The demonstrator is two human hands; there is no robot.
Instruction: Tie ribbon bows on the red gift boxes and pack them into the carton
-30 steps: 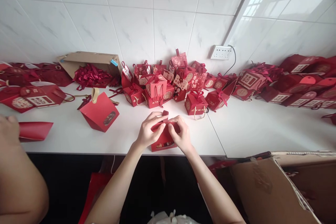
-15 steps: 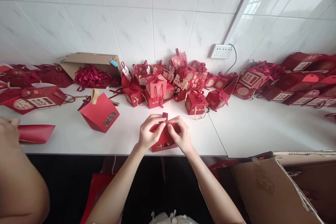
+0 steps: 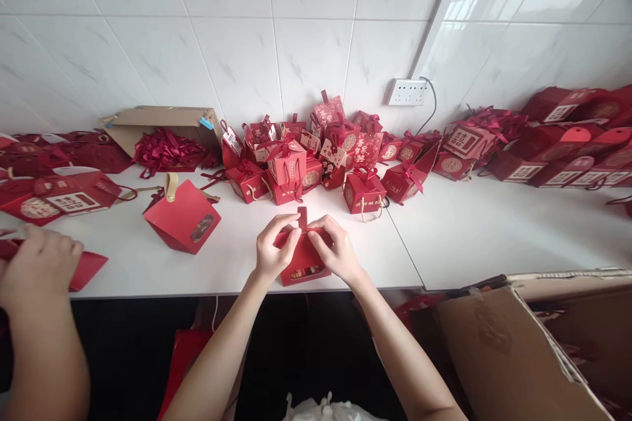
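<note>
A red gift box (image 3: 305,258) with a clear window low on its front stands at the table's front edge. A dark red ribbon loop (image 3: 302,216) sticks up from its top. My left hand (image 3: 274,251) pinches the top edge of the box left of the loop, thumb against forefinger. On the other side, my right hand (image 3: 336,251) pinches the same edge just right of the loop. Parts of the box's upper corners are hidden behind my fingers. Left of my hands stands another red gift box (image 3: 185,216) with a gold ribbon loop.
Several finished red boxes (image 3: 284,174) crowd the wall. A cardboard box (image 3: 118,128) at back left holds red ribbons (image 3: 170,151). More red boxes (image 3: 557,151) are stacked at right. A large carton (image 3: 488,342) stands below right. A co-worker's hand (image 3: 44,263) works at far left.
My hands stay at the top of the gift box, and the ribbon loop stands a little more clear of the fingers. The co-worker's hand at left has moved right. The view has shifted slightly.
</note>
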